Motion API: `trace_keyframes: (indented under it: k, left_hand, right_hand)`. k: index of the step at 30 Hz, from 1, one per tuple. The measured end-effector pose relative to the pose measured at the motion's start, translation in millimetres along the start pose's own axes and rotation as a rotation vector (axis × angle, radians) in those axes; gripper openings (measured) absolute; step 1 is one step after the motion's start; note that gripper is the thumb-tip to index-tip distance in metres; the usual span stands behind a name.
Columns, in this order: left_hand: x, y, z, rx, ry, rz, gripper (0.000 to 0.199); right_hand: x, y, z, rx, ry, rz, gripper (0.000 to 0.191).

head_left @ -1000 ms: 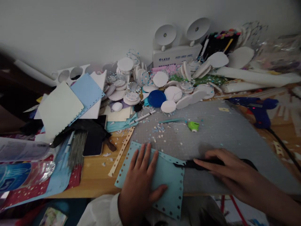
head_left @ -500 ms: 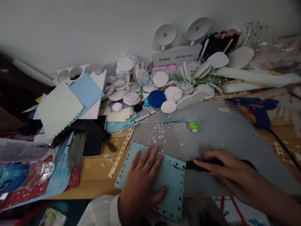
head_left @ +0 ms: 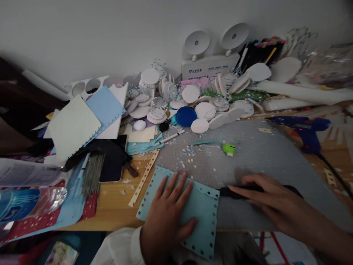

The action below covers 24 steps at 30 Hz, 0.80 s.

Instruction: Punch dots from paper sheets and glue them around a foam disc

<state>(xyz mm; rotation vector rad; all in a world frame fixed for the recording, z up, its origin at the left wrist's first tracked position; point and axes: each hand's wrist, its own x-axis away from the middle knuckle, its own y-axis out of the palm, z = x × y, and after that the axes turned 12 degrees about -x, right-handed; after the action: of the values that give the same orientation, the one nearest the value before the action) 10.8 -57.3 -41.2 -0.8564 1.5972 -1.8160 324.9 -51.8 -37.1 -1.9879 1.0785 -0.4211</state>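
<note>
A sheet of light blue paper (head_left: 197,206) with small flower-shaped holes punched along its edges lies at the front of the table, its lower part past the table edge. My left hand (head_left: 172,217) rests flat on it, fingers spread. In my right hand (head_left: 268,198) is a long black tool (head_left: 224,193) that looks like a knife. It lies low over the grey mat, its front end meeting the paper's right edge near the upper corner. The tip is hidden. Along the paper's top edge runs a crease or cut line.
Beyond the paper are a green craft punch (head_left: 228,149), paper scraps (head_left: 189,152), a white pen (head_left: 169,137) and a cream punched strip (head_left: 143,177). White foam discs (head_left: 191,94) pile up behind. A blue glue gun (head_left: 310,134) lies right; a phone (head_left: 111,167) and bottle (head_left: 30,202) left.
The black tool's dark edge, which showed through a gap near the paper's upper right corner, is now covered. Both hands keep nearly the same place; the whole view has shifted slightly.
</note>
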Motion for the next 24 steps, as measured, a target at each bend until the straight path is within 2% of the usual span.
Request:
trace_keyframes:
  k: [12,20,24]
  left_hand:
    - [0,-0.3,0,0.008,0.000,-0.020,0.083]
    - [1,0.6,0,0.030,-0.006,-0.019,0.088]
    - [2,1.5,3,0.033,0.117,-0.046,0.089]
  right_hand:
    - [-6,5,3,0.046,-0.013,-0.005,0.052]
    - [-21,17,-7,0.033,-0.013,-0.005,0.057]
    - [-2,10,-7,0.046,-0.039,-0.032,0.053]
